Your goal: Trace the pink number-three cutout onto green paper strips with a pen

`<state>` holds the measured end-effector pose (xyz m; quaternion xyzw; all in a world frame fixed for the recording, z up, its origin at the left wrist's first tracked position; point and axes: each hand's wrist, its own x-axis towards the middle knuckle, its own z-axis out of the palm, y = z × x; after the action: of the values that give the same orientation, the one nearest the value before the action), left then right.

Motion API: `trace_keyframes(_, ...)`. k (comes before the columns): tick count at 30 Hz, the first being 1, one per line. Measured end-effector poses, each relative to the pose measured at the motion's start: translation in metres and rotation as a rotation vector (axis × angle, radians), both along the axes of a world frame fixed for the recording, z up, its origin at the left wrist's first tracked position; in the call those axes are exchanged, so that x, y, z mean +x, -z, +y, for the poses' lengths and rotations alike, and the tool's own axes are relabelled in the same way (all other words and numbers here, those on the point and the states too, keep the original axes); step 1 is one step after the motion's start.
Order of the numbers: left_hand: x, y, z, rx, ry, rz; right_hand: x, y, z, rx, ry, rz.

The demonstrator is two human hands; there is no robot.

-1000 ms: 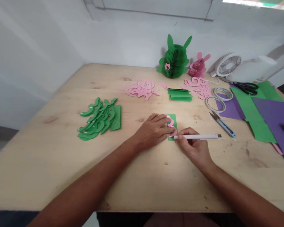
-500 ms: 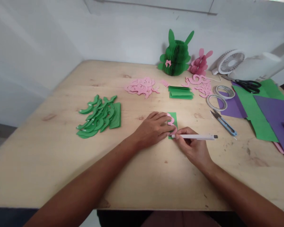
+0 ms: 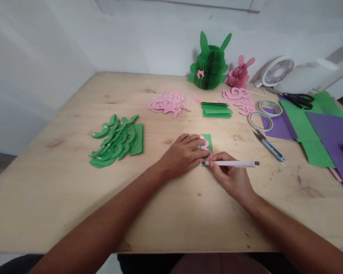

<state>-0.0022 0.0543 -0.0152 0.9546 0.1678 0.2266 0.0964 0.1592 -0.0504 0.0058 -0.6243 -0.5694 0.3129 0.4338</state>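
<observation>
My left hand (image 3: 185,155) lies flat with fingers stretched, pressing a curvy pink paper cutout (image 3: 207,146) onto a small green paper piece (image 3: 209,140). Much of both papers is hidden under the fingers. In my right hand (image 3: 231,175) a white pen (image 3: 236,163) is pinched near its tip, which rests by the lower edge of the pink cutout. The pen's body points to the right, almost level with the table.
Green cutouts (image 3: 117,142) lie at left, pink cutouts (image 3: 168,103) and green folded strips (image 3: 216,110) behind. Farther back stand a green honeycomb paper figure (image 3: 211,68), a pink one (image 3: 238,76) and a fan (image 3: 278,71). Blue snips (image 3: 270,146), tape rolls (image 3: 260,121) and scissors (image 3: 298,99) sit right.
The view has shifted slightly. My left hand still holds the papers down, and the pen in my right hand stays at the lower edge of the pink cutout with hardly any movement.
</observation>
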Motion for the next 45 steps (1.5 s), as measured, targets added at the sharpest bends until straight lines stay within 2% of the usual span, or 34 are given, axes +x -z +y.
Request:
trace_keyframes(21,-0.0006,0.0001,-0.0004,0.007,0.002,-0.007,0.0021,-0.0014,-0.0001,0.029,0.004,-0.077)
trace_keyframes(45,-0.0007,0.0017,0.0,0.016,0.003,-0.014,0.0017,0.0013,-0.0032,0.001,-0.02,-0.022)
